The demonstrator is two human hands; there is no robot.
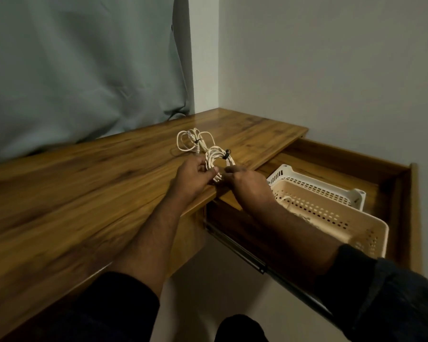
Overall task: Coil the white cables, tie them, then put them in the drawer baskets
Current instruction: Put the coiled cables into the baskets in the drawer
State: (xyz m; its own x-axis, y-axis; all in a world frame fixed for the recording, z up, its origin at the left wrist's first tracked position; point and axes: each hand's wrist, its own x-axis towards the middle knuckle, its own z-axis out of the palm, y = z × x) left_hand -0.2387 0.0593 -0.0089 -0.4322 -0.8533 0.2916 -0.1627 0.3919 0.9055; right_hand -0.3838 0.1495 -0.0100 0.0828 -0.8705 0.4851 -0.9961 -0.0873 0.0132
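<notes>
Both hands close on one coiled white cable [216, 160], pinching its lower loops between them: the left hand [195, 177] curls its fingers around the coil's near-left side, and the right hand [245, 183] meets it from the right, thumb and fingers closed on the same strands. The coil stands up from the grip, and a black tie [226, 154] wraps its upper right part, just above the right hand's fingertips.

Just beyond the grip and slightly to its left, a second white cable bundle [193, 140] lies flat on the wooden desktop [84, 188], bound with its own dark tie [196, 141]; it appears to touch the held coil.

To the right of the grip, below the desktop's edge, the drawer [381, 174] stands pulled open. Under the right forearm sits a beige perforated basket [344, 218] with some pale cable partly visible inside it. Behind that, farther from the grip, a white perforated basket [307, 178] rests tilted against it.

Dark sleeves [393, 292] cover both forearms near the camera.
</notes>
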